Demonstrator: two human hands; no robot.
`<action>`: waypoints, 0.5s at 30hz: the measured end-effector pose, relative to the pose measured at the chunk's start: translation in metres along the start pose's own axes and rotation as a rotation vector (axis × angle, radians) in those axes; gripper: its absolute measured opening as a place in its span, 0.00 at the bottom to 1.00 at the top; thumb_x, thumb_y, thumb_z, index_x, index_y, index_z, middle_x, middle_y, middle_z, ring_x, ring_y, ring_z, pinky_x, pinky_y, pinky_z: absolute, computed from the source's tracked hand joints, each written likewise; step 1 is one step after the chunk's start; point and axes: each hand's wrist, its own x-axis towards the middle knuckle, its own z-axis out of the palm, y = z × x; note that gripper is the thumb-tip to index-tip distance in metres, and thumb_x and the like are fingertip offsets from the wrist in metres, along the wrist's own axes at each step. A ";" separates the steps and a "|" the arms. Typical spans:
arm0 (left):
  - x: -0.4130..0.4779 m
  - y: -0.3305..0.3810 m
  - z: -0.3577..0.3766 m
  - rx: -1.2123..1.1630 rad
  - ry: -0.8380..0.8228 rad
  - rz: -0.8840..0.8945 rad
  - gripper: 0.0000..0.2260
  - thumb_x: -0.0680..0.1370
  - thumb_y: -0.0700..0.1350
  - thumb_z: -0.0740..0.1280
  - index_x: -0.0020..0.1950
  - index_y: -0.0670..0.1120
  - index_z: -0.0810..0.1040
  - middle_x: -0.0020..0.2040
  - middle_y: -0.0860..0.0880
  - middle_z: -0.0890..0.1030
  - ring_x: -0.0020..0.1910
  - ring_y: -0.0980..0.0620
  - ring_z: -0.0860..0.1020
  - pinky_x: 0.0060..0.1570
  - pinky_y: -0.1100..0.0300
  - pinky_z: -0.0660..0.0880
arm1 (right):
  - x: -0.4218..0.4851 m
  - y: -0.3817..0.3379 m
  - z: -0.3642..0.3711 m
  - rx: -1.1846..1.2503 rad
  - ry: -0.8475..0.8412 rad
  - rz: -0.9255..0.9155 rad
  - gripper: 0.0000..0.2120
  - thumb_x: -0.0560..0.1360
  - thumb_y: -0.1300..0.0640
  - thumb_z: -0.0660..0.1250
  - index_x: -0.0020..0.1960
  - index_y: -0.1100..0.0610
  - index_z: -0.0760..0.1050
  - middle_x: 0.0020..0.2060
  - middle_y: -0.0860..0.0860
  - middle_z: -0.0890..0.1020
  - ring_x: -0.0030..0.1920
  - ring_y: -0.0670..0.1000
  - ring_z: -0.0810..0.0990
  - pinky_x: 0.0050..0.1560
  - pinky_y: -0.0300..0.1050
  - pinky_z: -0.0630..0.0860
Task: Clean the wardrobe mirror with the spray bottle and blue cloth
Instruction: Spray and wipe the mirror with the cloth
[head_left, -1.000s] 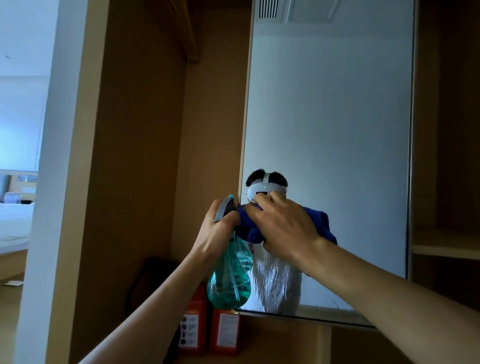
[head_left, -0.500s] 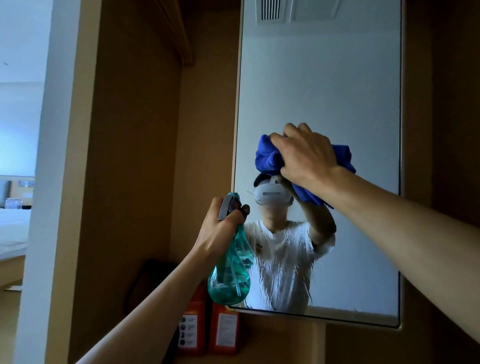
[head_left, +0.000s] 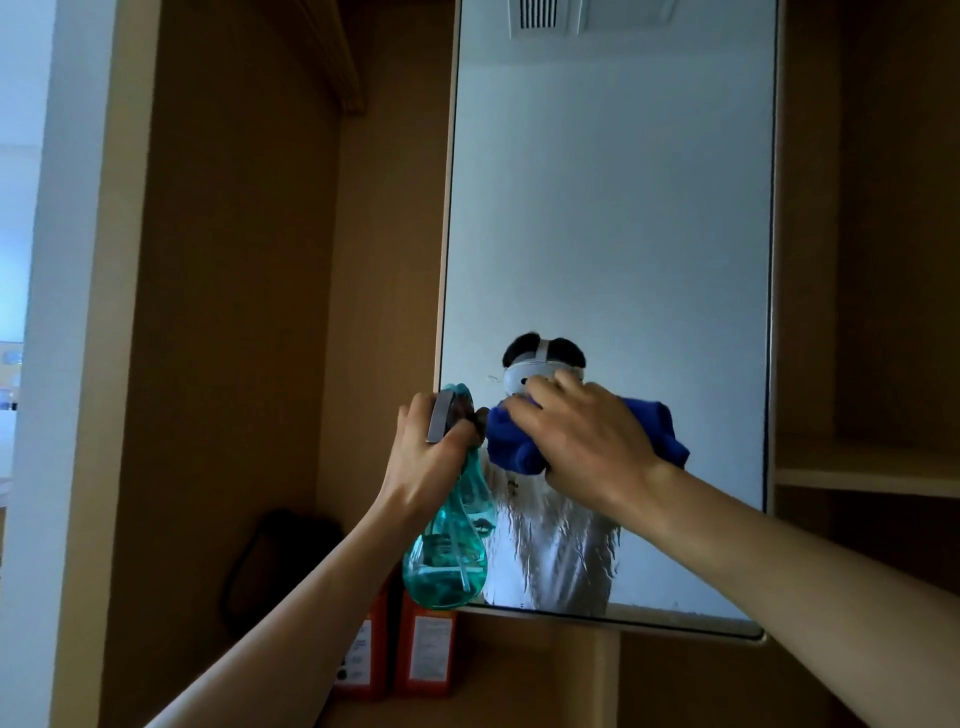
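Wooden wardrobe shelf (head_left: 483, 714) at bottom: two orange boxes, left (head_left: 363, 662) and right (head_left: 423, 652), upright, side by side. Dark object (head_left: 275, 561) behind, unclear.

the mirror (head_left: 608, 234) is smooth, glossy glass, clear over most of its face but streaked with wet runs toward 6 o'clock. the cloth (head_left: 511, 441) is a soft, matt blue fabric with a plush nap, bunched in folds. the bottle (head_left: 447, 561) is glossy, see-through teal plastic; its trigger (head_left: 439, 415) looks like matt grey plastic. the wardrobe panels (head_left: 234, 312) at 9 o'clock are smooth, matt wood-look board. at 7 o'clock two orange boxes (head_left: 426, 649) carry pale, paper-like labels.
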 end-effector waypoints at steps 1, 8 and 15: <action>-0.001 -0.001 0.000 0.015 -0.004 0.006 0.15 0.67 0.52 0.64 0.53 0.53 0.72 0.57 0.46 0.72 0.54 0.42 0.76 0.58 0.36 0.77 | -0.003 -0.001 0.001 -0.003 -0.017 -0.007 0.21 0.69 0.65 0.68 0.61 0.54 0.75 0.53 0.52 0.78 0.52 0.57 0.75 0.43 0.51 0.73; -0.006 0.000 0.003 0.052 -0.029 0.014 0.15 0.67 0.54 0.65 0.52 0.52 0.72 0.58 0.49 0.72 0.52 0.49 0.76 0.56 0.47 0.78 | 0.022 0.036 -0.024 0.019 0.038 0.141 0.20 0.71 0.62 0.69 0.62 0.53 0.71 0.55 0.50 0.78 0.54 0.56 0.76 0.43 0.48 0.68; 0.000 -0.009 0.010 0.108 -0.011 0.052 0.09 0.78 0.48 0.67 0.56 0.49 0.71 0.61 0.49 0.69 0.51 0.55 0.74 0.53 0.53 0.76 | 0.054 0.084 -0.059 -0.038 0.110 0.240 0.15 0.70 0.65 0.66 0.55 0.57 0.68 0.49 0.54 0.77 0.51 0.60 0.74 0.38 0.51 0.66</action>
